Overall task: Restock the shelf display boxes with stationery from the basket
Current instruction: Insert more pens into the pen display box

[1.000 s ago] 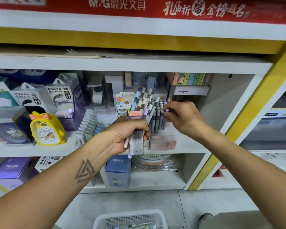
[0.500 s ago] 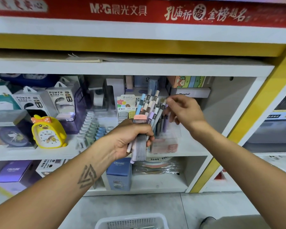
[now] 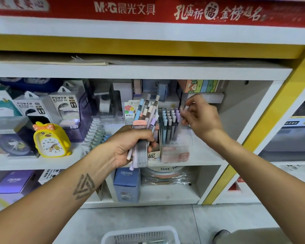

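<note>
Pens (image 3: 149, 113), light, stiff and slick, fan from the left hand (image 3: 130, 147), fingers curled round their barrels. Right hand (image 3: 200, 117) pinches 1 pen's top at 3 o'clock, above the display box (image 3: 174, 154); mid-barrel grips likely hold best.

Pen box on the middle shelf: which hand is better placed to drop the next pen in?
Right. The right hand hangs just above the clear pen box, pinching a pale pen by its tip. The left hand is full, gripping the pen bundle in front of the shelf.
</note>
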